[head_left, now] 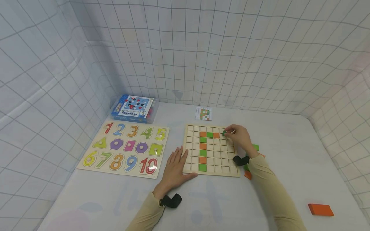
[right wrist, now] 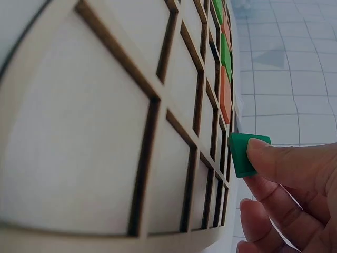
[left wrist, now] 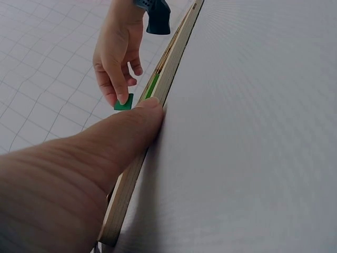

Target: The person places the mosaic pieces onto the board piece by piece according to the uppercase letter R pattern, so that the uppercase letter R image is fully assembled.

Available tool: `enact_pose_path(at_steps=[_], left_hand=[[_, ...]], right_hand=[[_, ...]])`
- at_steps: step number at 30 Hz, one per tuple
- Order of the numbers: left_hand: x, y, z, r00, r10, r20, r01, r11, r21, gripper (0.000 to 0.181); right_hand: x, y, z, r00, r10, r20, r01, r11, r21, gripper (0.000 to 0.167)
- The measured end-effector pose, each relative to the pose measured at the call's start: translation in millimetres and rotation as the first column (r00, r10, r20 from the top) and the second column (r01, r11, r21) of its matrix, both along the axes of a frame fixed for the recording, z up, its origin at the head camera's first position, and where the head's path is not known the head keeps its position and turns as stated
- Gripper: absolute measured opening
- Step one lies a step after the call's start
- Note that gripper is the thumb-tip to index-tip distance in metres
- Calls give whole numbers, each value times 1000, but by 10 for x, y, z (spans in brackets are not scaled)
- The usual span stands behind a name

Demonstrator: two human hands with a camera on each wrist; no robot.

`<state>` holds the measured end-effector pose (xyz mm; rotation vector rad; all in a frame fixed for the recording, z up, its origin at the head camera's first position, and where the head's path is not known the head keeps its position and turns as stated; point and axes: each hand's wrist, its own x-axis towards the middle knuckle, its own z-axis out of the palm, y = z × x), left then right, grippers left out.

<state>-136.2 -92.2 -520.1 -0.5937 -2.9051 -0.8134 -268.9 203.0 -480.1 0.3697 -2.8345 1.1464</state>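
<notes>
A wooden grid board [head_left: 214, 161] lies on the table, with green and orange square tiles [head_left: 203, 146] set in one column and along a row near its top. Between thumb and fingers, my right hand [head_left: 240, 136] pinches a dark green block [right wrist: 243, 153] over the board's upper right, just past the last orange tile [right wrist: 225, 95]. The block looks four-sided with a slanted edge in the right wrist view. My left hand [head_left: 174, 170] rests at the board's lower left corner, fingers straight, its thumb [left wrist: 150, 105] against the front edge.
A small pattern card [head_left: 204, 113] lies behind the board. To the left are a number-and-shape puzzle [head_left: 124, 149] and a boxed set [head_left: 134, 108]. Loose green and orange blocks [head_left: 248, 174] sit partly under the right forearm; an orange block [head_left: 321, 209] lies at front right.
</notes>
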Motion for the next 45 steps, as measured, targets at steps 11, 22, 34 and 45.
enact_pose_path(at_steps=[11, 22, 34, 45], left_hand=[[-12, -1, -10, 1000, 0, 3, 0, 1000, -1, 96], [-18, -9, -8, 1000, -1, -1, 1, 1000, -4, 96], [-12, -8, -17, 1000, -4, -4, 4, 1000, -6, 98], [-7, -1, -15, 1000, 0, 5, 0, 1000, 1, 97]], right_hand=[[-35, -65, -8, 993, 24, 112, -31, 998, 59, 15], [-26, -130, 49, 993, 1, 118, -24, 981, 194, 17], [11, -157, 83, 993, -1, 117, -28, 969, 245, 17], [89, -95, 99, 989, 147, 28, -150, 961, 233, 21]])
